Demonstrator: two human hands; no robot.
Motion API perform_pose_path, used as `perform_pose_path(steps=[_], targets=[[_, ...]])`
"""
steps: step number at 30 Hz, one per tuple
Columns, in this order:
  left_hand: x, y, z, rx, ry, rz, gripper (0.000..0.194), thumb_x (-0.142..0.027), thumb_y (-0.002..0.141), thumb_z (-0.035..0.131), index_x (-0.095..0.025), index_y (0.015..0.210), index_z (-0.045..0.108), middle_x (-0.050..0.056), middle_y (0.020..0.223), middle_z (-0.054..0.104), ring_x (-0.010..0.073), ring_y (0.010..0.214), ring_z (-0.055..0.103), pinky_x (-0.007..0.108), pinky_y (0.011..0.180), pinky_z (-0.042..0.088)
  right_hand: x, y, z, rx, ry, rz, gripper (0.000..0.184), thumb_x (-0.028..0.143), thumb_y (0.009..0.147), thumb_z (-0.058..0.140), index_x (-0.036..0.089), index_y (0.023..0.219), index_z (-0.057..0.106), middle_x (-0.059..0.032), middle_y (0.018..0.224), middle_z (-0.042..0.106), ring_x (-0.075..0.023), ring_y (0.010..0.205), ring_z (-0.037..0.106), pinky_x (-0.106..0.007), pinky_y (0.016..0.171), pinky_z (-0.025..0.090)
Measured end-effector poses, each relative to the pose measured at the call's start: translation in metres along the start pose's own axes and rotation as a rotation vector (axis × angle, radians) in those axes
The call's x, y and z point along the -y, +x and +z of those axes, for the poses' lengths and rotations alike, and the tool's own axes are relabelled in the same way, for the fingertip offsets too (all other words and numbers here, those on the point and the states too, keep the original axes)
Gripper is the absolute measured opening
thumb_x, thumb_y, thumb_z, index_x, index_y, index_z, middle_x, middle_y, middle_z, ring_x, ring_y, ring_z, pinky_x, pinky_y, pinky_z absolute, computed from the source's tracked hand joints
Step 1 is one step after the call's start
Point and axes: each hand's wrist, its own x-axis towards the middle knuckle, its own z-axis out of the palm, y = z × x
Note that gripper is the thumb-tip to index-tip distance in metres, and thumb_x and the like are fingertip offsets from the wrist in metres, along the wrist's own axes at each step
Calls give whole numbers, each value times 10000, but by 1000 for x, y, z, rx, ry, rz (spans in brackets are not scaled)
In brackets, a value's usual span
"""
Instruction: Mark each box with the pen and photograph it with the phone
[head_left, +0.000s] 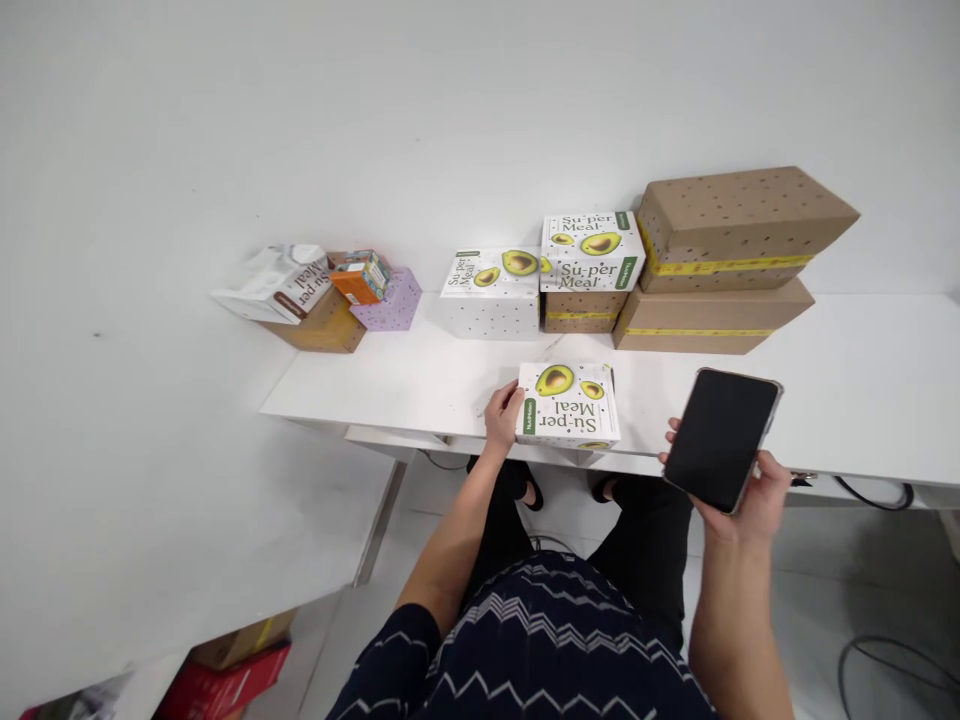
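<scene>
A white avocado-print "Su-per Meal" box (571, 402) lies flat near the front edge of the white table (420, 380). My left hand (502, 416) grips its left side, fingers curled round the edge. My right hand (750, 495) holds a black smartphone (721, 438) with a dark screen, raised just right of the box over the table's front edge.
Along the wall: two more Su-per Meal boxes (491, 290) (592, 250), a small brown box (583, 310), two large taped brown boxes (739, 228) (709, 318). At far left, a purple box (390, 300), an orange carton (361, 278), a white bag (277, 280). Boxes on the floor (225, 670); cables at right (870, 492).
</scene>
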Motion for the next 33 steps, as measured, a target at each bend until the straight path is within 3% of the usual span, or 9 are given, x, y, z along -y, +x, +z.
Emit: perform_pose_path(steps=[3, 8, 12, 15, 23, 33], targets=[[-2, -1, 0, -5, -2, -7, 365, -463, 794, 663, -212, 1052, 721, 89, 1114, 692, 271, 1067, 631, 378, 911, 495, -5, -11, 36, 143, 114, 126, 731, 731, 825, 262, 263, 1313, 539, -164, 1268, 627, -327, 1035, 662, -516, 762, 556], [-7, -2, -1, -4, 31, 7, 356, -448, 801, 659, -208, 1057, 721, 90, 1105, 697, 264, 1078, 624, 377, 933, 479, -31, -33, 96, 382, 380, 462, 685, 690, 846, 324, 198, 1225, 612, -159, 1194, 675, -298, 919, 690, -487, 752, 557], [-13, -4, 0, -1, 35, 8, 360, -439, 809, 649, -201, 1071, 713, 84, 1137, 692, 251, 1123, 605, 367, 972, 462, -49, -45, 125, 506, 521, 677, 639, 620, 865, 359, 138, 1170, 648, -169, 1155, 693, -279, 930, 696, -451, 806, 551], [-15, -5, 0, -6, 51, -18, 386, -445, 813, 632, -184, 1088, 706, 92, 1137, 693, 246, 1109, 612, 369, 971, 464, -48, -43, 131, 535, 589, 716, 611, 564, 884, 365, 116, 1212, 620, -174, 1209, 669, -272, 963, 692, -434, 828, 551], [-14, -4, -1, -4, 82, -10, 420, -495, 799, 640, -192, 1082, 706, 96, 1128, 698, 252, 1095, 623, 355, 932, 486, -29, -21, 132, 541, 656, 584, 584, 586, 861, 389, 162, 1196, 607, -148, 1150, 689, -300, 970, 681, -531, 830, 546], [-14, -5, -1, 7, 54, 12, 459, -520, 801, 629, -175, 1096, 696, 116, 1144, 686, 265, 1105, 619, 378, 951, 476, -29, -17, 136, 545, 672, 544, 558, 567, 870, 374, 172, 1188, 605, -133, 1115, 699, -284, 967, 678, -500, 793, 571]])
